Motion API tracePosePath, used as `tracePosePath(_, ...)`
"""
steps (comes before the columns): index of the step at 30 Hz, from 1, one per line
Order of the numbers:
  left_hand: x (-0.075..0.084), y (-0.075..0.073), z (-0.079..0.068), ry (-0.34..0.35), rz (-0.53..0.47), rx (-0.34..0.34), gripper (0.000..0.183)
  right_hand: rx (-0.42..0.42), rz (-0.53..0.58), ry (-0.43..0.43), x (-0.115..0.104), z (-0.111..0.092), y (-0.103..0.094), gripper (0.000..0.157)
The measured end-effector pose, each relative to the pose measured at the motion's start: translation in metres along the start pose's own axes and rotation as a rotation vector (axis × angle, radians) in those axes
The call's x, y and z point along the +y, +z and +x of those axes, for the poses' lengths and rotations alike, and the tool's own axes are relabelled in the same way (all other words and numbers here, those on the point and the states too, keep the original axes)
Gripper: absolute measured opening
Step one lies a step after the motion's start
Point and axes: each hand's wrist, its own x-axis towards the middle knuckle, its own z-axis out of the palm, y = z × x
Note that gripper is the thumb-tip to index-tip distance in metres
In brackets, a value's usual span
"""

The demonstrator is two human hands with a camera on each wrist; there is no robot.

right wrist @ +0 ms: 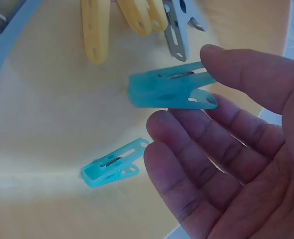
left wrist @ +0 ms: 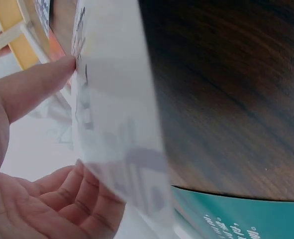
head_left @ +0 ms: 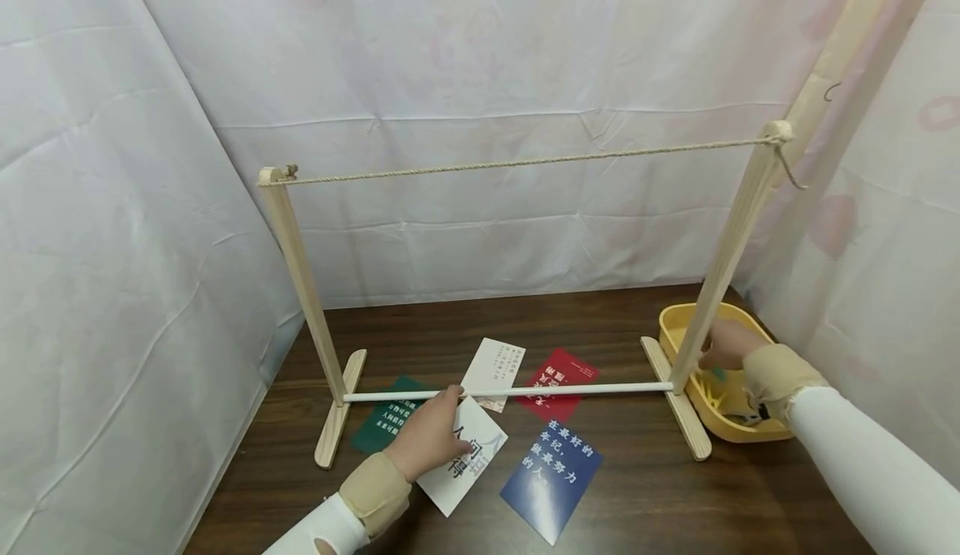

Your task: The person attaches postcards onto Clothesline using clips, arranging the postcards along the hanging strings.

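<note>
My left hand (head_left: 430, 437) pinches a white card with dark printed characters (head_left: 448, 488) between thumb and fingers. In the left wrist view that card (left wrist: 114, 94) is seen nearly edge-on, tilted up from the table. At the right, my right hand (head_left: 729, 343) reaches into a yellow plastic basket (head_left: 750, 436), partly behind the wooden post. There it pinches a teal clothespin (right wrist: 169, 88) by its handle end, thumb on one side and fingers on the other. A second teal clothespin (right wrist: 114, 163) lies below it in the basket, near several yellow clothespins (right wrist: 95, 32) and a grey clothespin (right wrist: 177, 32).
A wooden stand (head_left: 306, 288) carries a taut rope (head_left: 517, 162) across its top and a white rod (head_left: 592, 389) low down. Around the rod lie a green card (head_left: 378, 426), another white card (head_left: 491, 363), a red card (head_left: 566, 367) and a blue card (head_left: 551, 488).
</note>
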Motion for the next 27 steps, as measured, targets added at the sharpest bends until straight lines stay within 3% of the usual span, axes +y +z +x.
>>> tracePosePath(7,-0.004,-0.005,0.004,-0.037,-0.118,-0.001,0.077,0.049,0.034,0.006,-0.004,-0.003,0.001,0.038)
tracePosePath(16,0.004,-0.008,0.004,-0.068,-0.136,-0.025,0.058,0.071,0.053,0.025,-0.004,-0.005,0.003,0.037)
tracePosePath(27,0.017,-0.010,-0.003,-0.022,-0.141,-0.071,0.041,0.075,0.067,0.036,-0.001,-0.005,0.004,0.028)
